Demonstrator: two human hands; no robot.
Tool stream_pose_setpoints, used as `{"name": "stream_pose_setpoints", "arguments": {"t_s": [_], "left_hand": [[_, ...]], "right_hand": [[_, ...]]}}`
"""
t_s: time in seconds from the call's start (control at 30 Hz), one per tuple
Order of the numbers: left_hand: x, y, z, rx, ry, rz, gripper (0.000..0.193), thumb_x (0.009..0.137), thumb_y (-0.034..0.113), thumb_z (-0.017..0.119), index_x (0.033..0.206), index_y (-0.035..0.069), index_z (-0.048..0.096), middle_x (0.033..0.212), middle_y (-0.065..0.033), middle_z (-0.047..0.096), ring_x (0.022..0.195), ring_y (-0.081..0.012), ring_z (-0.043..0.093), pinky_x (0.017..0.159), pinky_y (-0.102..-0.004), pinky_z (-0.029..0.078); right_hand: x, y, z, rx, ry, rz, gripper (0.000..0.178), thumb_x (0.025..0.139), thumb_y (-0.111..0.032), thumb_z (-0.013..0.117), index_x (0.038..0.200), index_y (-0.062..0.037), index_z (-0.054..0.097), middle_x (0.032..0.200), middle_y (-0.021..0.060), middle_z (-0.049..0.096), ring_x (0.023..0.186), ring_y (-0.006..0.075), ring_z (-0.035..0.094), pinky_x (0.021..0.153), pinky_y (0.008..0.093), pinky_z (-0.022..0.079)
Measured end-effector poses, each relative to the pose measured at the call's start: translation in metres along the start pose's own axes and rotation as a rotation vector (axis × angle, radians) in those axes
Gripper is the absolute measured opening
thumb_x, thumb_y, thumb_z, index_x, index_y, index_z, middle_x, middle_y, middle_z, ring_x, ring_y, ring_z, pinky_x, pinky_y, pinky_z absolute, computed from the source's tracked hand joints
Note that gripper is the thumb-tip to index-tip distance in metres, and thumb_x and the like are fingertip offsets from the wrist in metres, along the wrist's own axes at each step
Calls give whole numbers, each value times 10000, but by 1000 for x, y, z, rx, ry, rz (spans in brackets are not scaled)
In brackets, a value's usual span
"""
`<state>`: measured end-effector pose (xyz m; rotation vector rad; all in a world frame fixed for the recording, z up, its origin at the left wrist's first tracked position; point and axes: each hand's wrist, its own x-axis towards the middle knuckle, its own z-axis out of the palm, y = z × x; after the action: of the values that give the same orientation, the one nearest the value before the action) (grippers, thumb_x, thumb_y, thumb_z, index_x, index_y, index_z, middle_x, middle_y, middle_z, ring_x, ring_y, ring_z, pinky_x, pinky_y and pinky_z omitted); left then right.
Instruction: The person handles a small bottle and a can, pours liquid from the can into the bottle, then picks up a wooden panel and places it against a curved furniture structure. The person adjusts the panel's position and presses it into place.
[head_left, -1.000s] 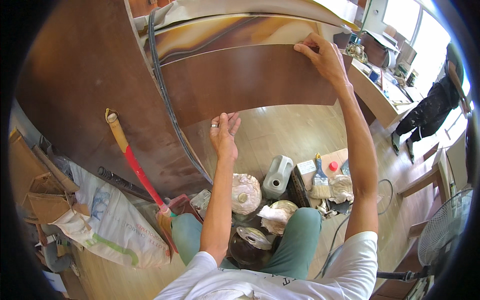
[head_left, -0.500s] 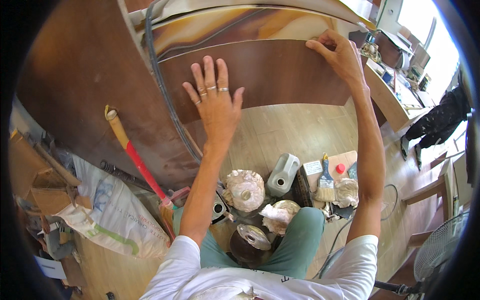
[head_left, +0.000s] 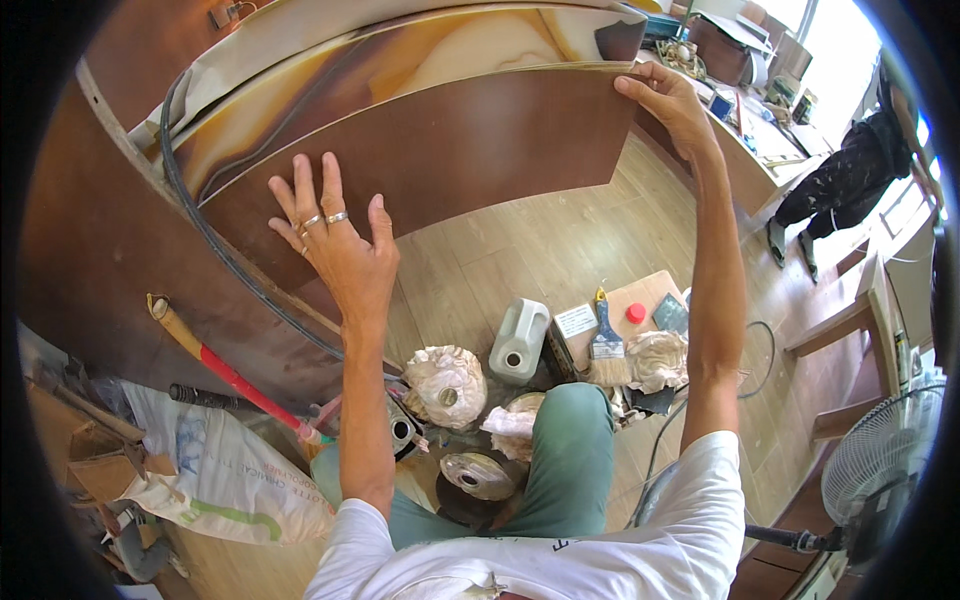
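A long brown wood-grain panel [head_left: 490, 145] stands in front of me, its upper edge bending through the fisheye picture. My right hand [head_left: 668, 105] pinches the upper right corner of this panel between thumb and fingers. Fingers spread and pointing up, my left hand [head_left: 345, 255] is at the panel's left part; whether the palm touches it I cannot tell. Rings show on the left fingers. Behind the panel runs a glossy sheet [head_left: 465, 45] marbled in amber, brown and white. A dark cable [head_left: 225, 250] slants down to the left of my left hand.
Between and before my knees stand a grey jug [head_left: 520, 345], a crusted round container [head_left: 445, 388] and a metal disc-shaped piece [head_left: 478, 476]. A paintbrush [head_left: 607, 345] lies rightward. A red-handled tool [head_left: 245, 380] leans left, near a white sack [head_left: 225, 465]. A fan [head_left: 875, 450] and another person [head_left: 850, 180] are right.
The view has turned, and the panel appears shifted left with more of its right end showing. My left hand has moved left and lower; the right hand keeps its pinch at the corner.
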<state>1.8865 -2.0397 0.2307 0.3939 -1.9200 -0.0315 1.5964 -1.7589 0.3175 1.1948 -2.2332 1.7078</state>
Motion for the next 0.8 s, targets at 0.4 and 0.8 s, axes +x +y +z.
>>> {"name": "stream_pose_setpoints", "arguments": {"t_s": [0.4, 0.8], "left_hand": [[55, 52, 31, 145, 30, 332, 585, 812, 172, 721, 1382, 230, 598, 1258, -9, 550, 1201, -248, 491, 1157, -531, 265], [71, 49, 23, 177, -18, 428, 559, 756, 92, 685, 1288, 263, 668, 1181, 10, 573, 1122, -232, 521, 1065, -447, 352]], "right_hand": [[3, 36, 35, 413, 164, -49, 324, 911, -322, 760, 1068, -46, 700, 962, 18, 707, 890, 108, 625, 854, 306, 486], [8, 49, 48, 467, 332, -137, 199, 921, -165, 749, 1021, 1, 703, 903, 25, 718, 771, 70, 628, 697, 217, 495]]}}
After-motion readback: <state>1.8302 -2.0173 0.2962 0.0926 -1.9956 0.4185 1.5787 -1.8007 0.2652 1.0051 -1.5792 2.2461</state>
